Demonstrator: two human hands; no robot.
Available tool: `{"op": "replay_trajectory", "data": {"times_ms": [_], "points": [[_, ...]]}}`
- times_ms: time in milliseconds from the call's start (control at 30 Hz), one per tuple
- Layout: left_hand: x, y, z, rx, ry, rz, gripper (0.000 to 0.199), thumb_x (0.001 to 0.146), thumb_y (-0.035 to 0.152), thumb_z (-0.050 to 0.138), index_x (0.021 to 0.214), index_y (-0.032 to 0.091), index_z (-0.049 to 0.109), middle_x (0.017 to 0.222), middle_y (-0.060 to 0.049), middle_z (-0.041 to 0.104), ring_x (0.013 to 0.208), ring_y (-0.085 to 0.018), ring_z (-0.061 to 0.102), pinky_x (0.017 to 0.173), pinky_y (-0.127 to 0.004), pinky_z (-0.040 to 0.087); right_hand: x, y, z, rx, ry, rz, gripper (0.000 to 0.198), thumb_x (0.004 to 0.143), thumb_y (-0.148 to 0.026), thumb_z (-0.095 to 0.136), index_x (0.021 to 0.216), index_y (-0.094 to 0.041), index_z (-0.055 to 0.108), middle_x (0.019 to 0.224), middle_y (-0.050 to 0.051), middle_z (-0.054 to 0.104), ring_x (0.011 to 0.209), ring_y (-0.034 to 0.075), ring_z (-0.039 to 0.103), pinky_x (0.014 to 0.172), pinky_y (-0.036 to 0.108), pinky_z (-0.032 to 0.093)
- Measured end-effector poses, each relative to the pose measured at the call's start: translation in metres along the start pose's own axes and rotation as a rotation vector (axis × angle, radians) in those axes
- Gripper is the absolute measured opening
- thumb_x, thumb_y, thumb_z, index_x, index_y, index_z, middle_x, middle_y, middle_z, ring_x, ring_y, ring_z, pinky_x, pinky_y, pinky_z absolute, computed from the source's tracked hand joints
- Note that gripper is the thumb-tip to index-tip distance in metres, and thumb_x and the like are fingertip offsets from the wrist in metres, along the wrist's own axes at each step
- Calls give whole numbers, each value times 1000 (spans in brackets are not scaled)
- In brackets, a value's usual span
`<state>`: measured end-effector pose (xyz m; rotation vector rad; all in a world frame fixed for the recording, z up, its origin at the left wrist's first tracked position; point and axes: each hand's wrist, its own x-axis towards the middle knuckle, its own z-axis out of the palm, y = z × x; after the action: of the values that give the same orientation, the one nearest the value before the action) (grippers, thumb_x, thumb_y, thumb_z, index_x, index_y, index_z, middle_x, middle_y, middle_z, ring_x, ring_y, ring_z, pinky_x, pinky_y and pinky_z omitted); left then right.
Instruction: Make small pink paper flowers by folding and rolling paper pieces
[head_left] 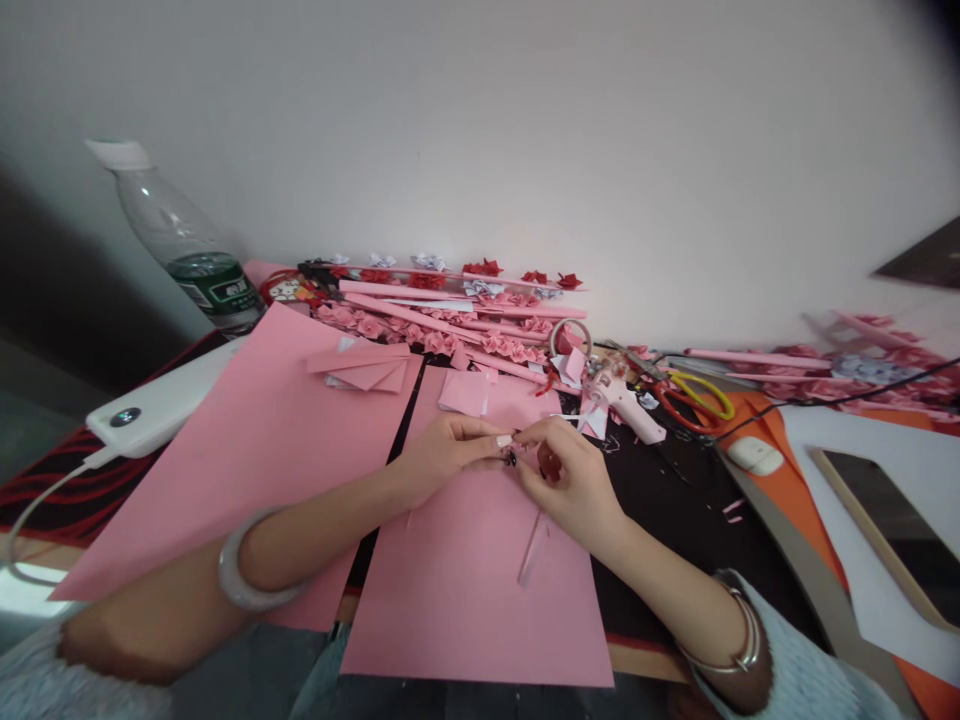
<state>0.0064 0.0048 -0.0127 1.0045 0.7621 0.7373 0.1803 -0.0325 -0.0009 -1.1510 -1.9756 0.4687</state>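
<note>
Fuzzy blue sleeves and a bracelet on each arm.
The left sleeve [97,675] and the right sleeve [799,650] are soft, fluffy and pale blue-grey, and both stop before the hands. On the left arm [322,525] is a thick, smooth, round bangle [231,572], whitish with a bit of grey. On the right arm [667,580], next to the sleeve's edge, are thin, shiny silver bands [752,632] with a little knob. The left hand [442,455] has a pale, shiny thumbnail [504,440]. The other nails are too small to see well.
</note>
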Motion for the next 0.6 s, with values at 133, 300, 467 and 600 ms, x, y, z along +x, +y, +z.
{"op": "replay_trajectory", "data": {"times_ms": [133,300,467,600], "points": [[-2,3,3,-27,7,-23,16,72,24,68,83,14,72,87,-6,70,84,-14,61,85,-31,47,0,0,-1,-15,6,2,15,75,-7,53,84,-18,54,82,2,55,56,10,42,52,23,38],[-3,4,4,-19,-21,-22,17,71,22,68,85,12,71,85,-7,70,84,-15,62,87,-33,46,0,0,-1,-30,6,-17,14,76,-8,52,84,-18,54,82,3,54,59,11,44,55,24,39],[-1,1,2,-71,-66,-5,17,73,22,66,85,12,71,83,-7,69,86,-16,62,91,-38,44,-1,1,-1,-49,-6,-32,14,76,-8,51,86,-19,54,84,3,54,66,13,48,58,25,41],[0,-1,1,-125,-91,-11,14,74,22,65,81,11,70,80,-6,67,83,-16,61,90,-39,44,-1,0,-1,-84,-28,-43,15,75,-8,51,84,-19,54,85,4,53,71,15,50,61,26,42]]}}
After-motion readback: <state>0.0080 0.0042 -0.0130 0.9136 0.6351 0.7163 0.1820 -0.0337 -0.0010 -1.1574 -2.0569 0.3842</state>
